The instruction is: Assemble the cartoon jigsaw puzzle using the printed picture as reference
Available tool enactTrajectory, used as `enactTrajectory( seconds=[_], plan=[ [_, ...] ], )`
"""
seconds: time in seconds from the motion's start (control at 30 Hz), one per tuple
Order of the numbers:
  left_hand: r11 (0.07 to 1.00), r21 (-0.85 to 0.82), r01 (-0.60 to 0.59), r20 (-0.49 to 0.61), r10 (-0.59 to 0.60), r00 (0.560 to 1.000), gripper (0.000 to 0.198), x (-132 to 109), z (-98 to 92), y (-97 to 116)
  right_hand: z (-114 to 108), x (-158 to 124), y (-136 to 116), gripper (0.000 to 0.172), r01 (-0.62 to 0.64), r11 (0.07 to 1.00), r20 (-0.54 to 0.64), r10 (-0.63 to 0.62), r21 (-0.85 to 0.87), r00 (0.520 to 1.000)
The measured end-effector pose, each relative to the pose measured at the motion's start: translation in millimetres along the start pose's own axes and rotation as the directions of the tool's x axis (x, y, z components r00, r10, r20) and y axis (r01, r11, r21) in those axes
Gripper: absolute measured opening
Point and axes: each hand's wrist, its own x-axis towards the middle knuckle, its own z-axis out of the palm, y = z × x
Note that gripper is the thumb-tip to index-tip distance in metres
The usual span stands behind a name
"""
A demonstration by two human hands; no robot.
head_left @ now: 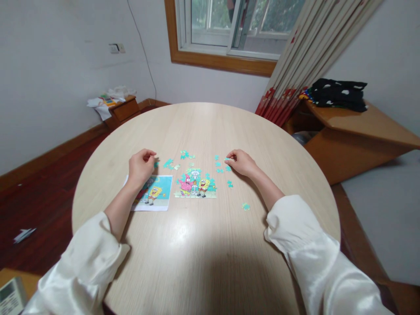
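Right hand touches a puzzle piece (cabinet holds something grey).

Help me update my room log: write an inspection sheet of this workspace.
Surface: round table, pale wood grain.
Job's things: partly assembled SpongeBob jigsaw puzzle; loose turquoise puzzle pieces beyond it and to its right; printed SpongeBob picture at its left, partly hidden by the left forearm.
Clutter: papers on the left cabinet; black cloth with white spots on the right cabinet.
Hands: left hand by a loose piece, right hand at another; grip unclear for both.
Cables: thin cable down the wall.
Surroundings: sliding window, curtain, wall socket.
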Motion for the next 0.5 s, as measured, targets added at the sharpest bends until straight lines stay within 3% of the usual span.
enactTrajectory(
  seconds=[0.5],
  plan=[
    [1.000, -0.001, -0.018, -0.003, 0.018, 1.000, 0.020, -0.6, -0.6, 1.2, 2.2, -3.9, 5.3, 0.015, 0.023, 0.975, -0.052, -0.011, 0.221, 0.999]
  ],
)
